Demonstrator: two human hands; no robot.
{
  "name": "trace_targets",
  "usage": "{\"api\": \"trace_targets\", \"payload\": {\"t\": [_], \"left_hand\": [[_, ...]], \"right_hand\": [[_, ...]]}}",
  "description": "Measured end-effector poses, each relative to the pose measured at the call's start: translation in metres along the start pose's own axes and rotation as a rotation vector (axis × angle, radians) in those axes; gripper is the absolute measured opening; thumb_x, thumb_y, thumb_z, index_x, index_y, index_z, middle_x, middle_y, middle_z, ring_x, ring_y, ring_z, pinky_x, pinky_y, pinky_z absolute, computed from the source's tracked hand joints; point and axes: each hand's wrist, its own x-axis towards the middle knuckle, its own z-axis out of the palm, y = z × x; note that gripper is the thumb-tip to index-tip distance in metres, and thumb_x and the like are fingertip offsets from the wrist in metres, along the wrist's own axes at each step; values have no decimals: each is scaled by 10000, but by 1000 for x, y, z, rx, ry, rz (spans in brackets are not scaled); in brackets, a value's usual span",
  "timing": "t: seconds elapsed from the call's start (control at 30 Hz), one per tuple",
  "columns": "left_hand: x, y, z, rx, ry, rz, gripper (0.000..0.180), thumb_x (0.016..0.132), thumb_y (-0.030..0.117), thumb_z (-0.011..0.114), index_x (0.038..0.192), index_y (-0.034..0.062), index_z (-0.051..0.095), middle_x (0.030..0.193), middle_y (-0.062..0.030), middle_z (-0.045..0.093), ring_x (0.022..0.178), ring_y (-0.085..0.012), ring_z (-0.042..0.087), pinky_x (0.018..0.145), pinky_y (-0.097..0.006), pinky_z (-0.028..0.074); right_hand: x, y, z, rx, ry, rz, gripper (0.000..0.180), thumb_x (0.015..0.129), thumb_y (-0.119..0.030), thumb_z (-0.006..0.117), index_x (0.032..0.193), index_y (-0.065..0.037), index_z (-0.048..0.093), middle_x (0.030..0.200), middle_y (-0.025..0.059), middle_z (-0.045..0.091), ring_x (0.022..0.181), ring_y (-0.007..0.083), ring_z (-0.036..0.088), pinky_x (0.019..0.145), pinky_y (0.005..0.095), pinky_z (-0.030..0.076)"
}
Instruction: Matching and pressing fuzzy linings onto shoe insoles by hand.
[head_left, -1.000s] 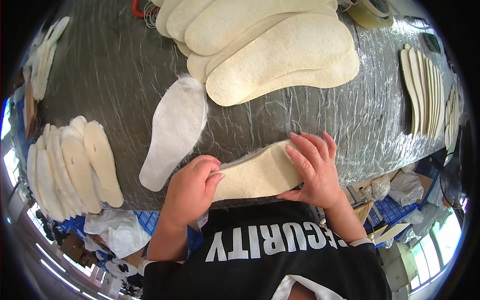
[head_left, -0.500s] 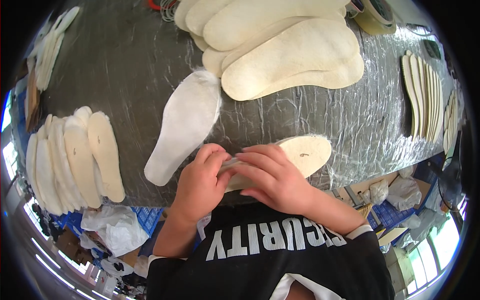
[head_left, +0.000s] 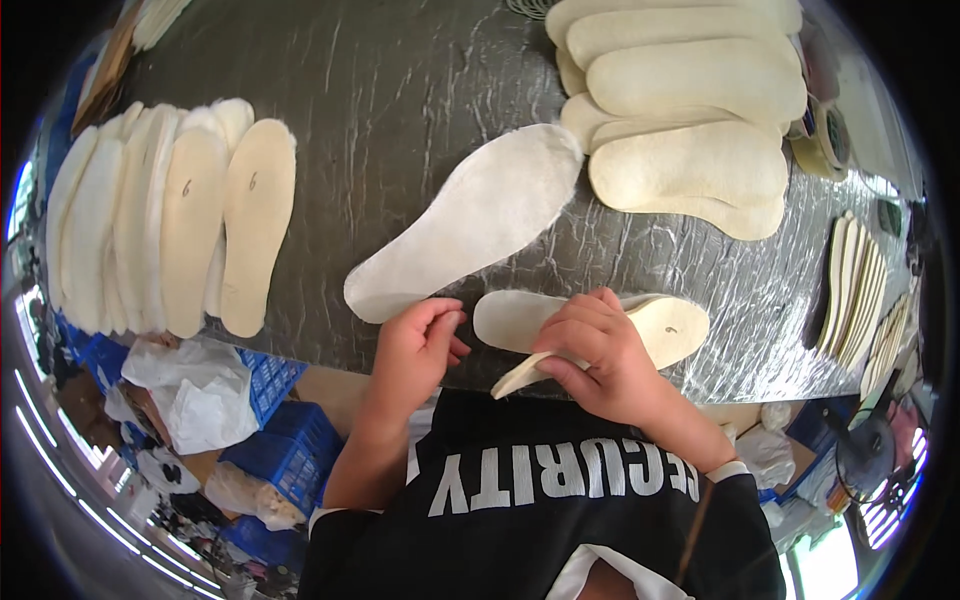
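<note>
A cream insole point(head_left: 672, 326) lies at the near edge of the grey, wrinkled table point(head_left: 400, 120). My right hand point(head_left: 600, 362) grips it around the middle, and its near edge curls up off the table. A white layer point(head_left: 508, 318) sticks out from under my fingers toward the left. My left hand point(head_left: 420, 350) sits just left of that, fingers loosely bent and holding nothing, its fingertips by the heel of a larger white fleecy insole point(head_left: 470, 225) that lies flat and slanted on the table.
A fanned row of cream and white insoles point(head_left: 190, 225) lies on the left. A pile of large cream insoles point(head_left: 690, 110) sits at the back right beside a tape roll point(head_left: 822, 140). Thin insoles point(head_left: 852, 290) stand at the right. Blue crates point(head_left: 275, 425) and white bags point(head_left: 195, 390) are below the table.
My left hand has let go of the cream insole and drawn left. My right hand has slid along it and lifted its near edge. The view has shifted rightward.
</note>
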Motion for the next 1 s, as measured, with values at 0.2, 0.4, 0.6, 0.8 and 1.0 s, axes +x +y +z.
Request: {"api": "trace_targets", "payload": {"t": [0.2, 0.4, 0.6, 0.8, 1.0], "left_hand": [[8, -7, 2, 19, -122, -8, 112, 900, 52, 581, 973, -28, 612, 808, -38, 637, 622, -81, 566, 559, -211, 452], [6, -8, 0, -119, -264, 204, 52, 885, 9, 579, 914, -28, 601, 995, -59, 624, 829, -67, 556, 732, -207, 448], [-2, 10, 3, -268, -359, 178, 51, 883, -10, 568, 913, -41, 596, 1051, -74, 615, 891, -87, 556, 802, -230, 449], [-6, 17, 4, -286, -396, 200, 62, 892, -4, 554, 920, -48, 589, 1031, -77, 614, 873, -81, 555, 777, -224, 456], [-8, 17, 10, -310, -364, 295, 77, 899, 8, 570, 947, -41, 605, 875, -26, 615, 764, -49, 540, 677, -201, 463]], "right_hand": [[6, -1, 0, 61, -21, 57, 172, 730, -93, 727, 848, -89, 602, 803, 38, 608, 772, 238, 563, 716, 359, 366], [0, 3, 6, 137, 121, 195, 153, 764, -98, 724, 855, -82, 602, 807, 38, 600, 755, 233, 545, 732, 343, 390], [-6, 6, 6, 250, 187, 273, 154, 784, -66, 716, 864, -65, 585, 854, 48, 587, 784, 218, 534, 699, 316, 429], [-10, 5, 7, 267, 216, 291, 159, 783, -51, 718, 866, -56, 582, 844, 50, 579, 779, 210, 534, 684, 306, 435], [-12, 4, 8, 276, 235, 294, 156, 782, -47, 718, 866, -53, 586, 827, 48, 575, 779, 197, 536, 685, 295, 436]]}}
